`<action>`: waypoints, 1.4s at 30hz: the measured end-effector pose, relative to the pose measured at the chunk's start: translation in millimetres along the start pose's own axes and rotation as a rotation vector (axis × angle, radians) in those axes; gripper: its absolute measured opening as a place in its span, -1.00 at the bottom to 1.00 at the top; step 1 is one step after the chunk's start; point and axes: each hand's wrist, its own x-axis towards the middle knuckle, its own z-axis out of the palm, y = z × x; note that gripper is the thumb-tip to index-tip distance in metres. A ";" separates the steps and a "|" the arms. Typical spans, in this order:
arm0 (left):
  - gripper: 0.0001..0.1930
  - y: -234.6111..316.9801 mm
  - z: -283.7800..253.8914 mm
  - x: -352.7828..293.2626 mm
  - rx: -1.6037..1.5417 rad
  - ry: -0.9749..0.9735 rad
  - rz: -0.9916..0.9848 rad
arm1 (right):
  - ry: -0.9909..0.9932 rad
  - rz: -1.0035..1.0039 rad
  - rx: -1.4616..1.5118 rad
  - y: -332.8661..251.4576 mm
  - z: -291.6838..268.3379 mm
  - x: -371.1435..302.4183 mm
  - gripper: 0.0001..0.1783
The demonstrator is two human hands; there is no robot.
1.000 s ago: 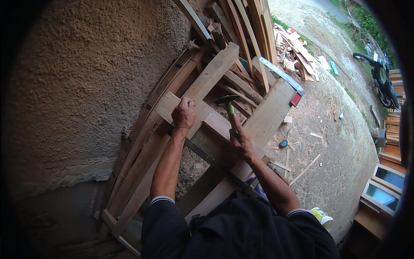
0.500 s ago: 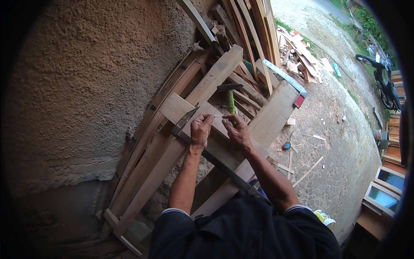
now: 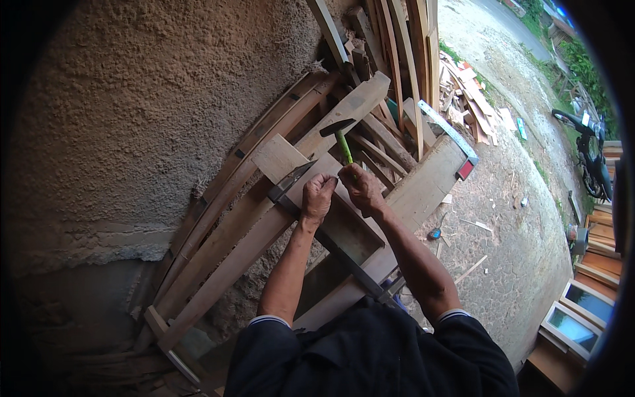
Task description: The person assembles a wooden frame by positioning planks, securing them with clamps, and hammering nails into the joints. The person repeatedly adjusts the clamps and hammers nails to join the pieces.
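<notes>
beneath the left hand [image 3: 319, 198] and right hand [image 3: 363, 189] lies the wooden frame [image 3: 281, 160], its thick, straight-edged members crossing one another: pale, yellowish timber ahead of the left hand, pinker brown nearer the forearms, with dark smudges on the far beam. past the right hand sits a broad, pale board [image 3: 423, 182]. a long, slim, dark metal clamp [image 3: 347, 258] slants under the left wrist, its end just left of that hand. ahead of the right hand is the hammer's dark, narrow head, on a bright green handle [image 3: 344, 148]. the right hand is wrapped round this handle; the left's fingertips pinch together, on what i cannot tell. both hands are close together.
</notes>
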 end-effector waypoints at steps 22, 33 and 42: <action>-0.77 21.6 14.1 -0.5 1.057 0.219 -0.013 | -0.156 0.024 -0.476 -6.6 9.3 19.4 -0.79; -0.72 13.6 19.6 3.5 1.095 0.297 0.035 | 0.019 -0.123 -0.354 -11.6 -18.9 -29.7 -0.23; -0.74 4.7 18.7 6.2 1.117 0.314 0.131 | -0.288 0.122 -0.564 -53.5 -44.6 -71.9 -0.26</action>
